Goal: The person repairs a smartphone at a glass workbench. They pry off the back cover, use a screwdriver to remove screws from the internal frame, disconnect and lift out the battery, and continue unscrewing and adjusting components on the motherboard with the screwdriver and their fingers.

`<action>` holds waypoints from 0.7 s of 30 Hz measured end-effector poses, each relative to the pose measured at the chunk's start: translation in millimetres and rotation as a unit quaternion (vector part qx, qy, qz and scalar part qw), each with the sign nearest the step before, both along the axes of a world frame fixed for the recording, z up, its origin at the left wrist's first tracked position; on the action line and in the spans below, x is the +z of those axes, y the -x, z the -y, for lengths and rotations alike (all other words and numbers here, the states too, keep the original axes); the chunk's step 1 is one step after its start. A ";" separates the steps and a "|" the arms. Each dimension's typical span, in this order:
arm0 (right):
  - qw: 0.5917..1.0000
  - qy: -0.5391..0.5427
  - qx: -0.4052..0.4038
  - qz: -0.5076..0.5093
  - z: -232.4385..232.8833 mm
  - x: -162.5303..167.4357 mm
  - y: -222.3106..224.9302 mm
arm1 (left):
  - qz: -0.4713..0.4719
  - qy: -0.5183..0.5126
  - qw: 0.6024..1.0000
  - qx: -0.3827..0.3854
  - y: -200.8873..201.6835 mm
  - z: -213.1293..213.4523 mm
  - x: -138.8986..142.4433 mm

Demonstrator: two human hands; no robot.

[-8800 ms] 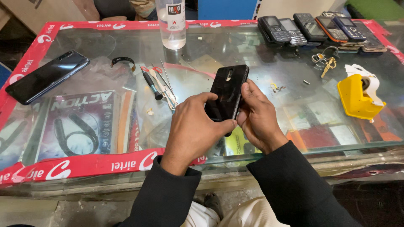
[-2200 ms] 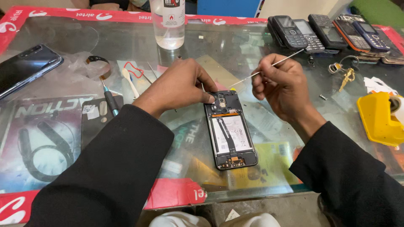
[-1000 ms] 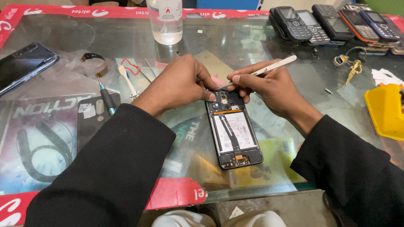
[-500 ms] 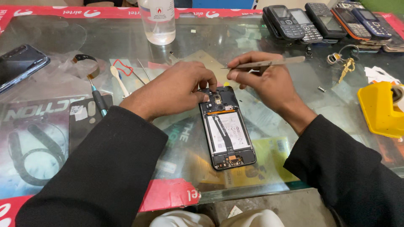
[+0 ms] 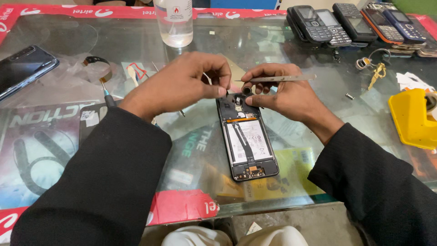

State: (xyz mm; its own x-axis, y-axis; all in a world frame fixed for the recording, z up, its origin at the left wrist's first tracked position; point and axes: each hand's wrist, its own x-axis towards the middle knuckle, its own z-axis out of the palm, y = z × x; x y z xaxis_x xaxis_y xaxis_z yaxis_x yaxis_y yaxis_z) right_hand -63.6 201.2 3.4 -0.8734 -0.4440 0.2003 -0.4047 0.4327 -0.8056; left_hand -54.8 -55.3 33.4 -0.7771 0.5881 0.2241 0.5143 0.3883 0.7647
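Black sleeves fill the bottom of the shot, one arm coming in from each side. Just past them the opened phone (image 5: 246, 136) lies flat on the glass counter (image 5: 318, 59), back cover off, so the white battery and the small board at its near end are showing.

Both hands meet at the far end of that phone. The left hand (image 5: 182, 84) has thumb and forefinger pinched together right over the top edge, on something too small to make out. The right hand (image 5: 284, 93) has its fingers closed around a pair of metal tweezers (image 5: 277, 79), which lie roughly level with the tips pointing toward the left hand. It's also pinching a small dark ring-shaped part (image 5: 247, 90) just above the phone's camera area.

Off to the left a blue-tipped screwdriver (image 5: 107, 93) sits by the left wrist, and a dark smartphone (image 5: 22, 70) lies near the counter's edge. On the right there's a yellow tape dispenser (image 5: 412, 119) and a bunch of keys (image 5: 375, 72). At the back stand a clear plastic bottle (image 5: 174, 20) and a row of keypad phones (image 5: 355, 20).
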 end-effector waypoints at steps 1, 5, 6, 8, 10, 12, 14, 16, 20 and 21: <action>1.000 -0.004 -0.003 -0.004 -0.3 0.1 0.4 | 0.014 -0.059 0.998 -0.029 0.1 3.3 4.7; 0.998 0.050 0.021 0.030 0.3 -0.2 1.7 | -0.022 -0.205 0.978 0.014 -13.0 17.4 26.6; 0.999 0.042 0.015 0.026 0.5 0.1 2.6 | -0.050 -0.220 0.973 0.037 -19.5 22.2 34.4; 0.999 0.020 0.003 0.027 0.5 -0.6 2.5 | -0.100 -0.254 0.958 0.085 -40.2 31.1 46.9; 0.999 0.033 0.014 0.028 1.1 -1.3 2.9 | -0.114 -0.154 0.963 0.189 -64.0 43.6 59.0; 0.999 0.037 0.009 0.034 1.1 -1.9 2.7 | -0.102 -0.051 0.953 0.279 -86.1 55.8 62.6; 0.999 0.031 -0.005 0.044 1.6 -2.0 3.1 | -0.067 0.054 0.929 0.360 -107.4 77.9 62.7; 0.999 0.018 -0.007 0.032 2.2 -1.9 3.1 | -0.037 0.039 0.918 0.394 -118.1 98.9 52.4; 0.998 0.048 0.003 0.046 3.0 -0.6 2.9 | 0.012 0.043 0.906 0.421 -120.1 142.9 27.6; 0.998 0.039 -0.001 0.040 3.3 -0.2 2.9 | 0.032 0.069 0.898 0.434 -119.9 151.8 23.2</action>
State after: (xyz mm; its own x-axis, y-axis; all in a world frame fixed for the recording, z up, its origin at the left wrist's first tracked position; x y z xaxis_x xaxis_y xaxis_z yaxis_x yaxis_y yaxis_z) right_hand -66.6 197.9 3.2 -0.8888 -0.4279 0.1644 -0.3374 0.3679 -0.8665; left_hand 65.1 -207.0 56.6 -0.9646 -0.2270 0.1343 -0.0711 0.7142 0.6963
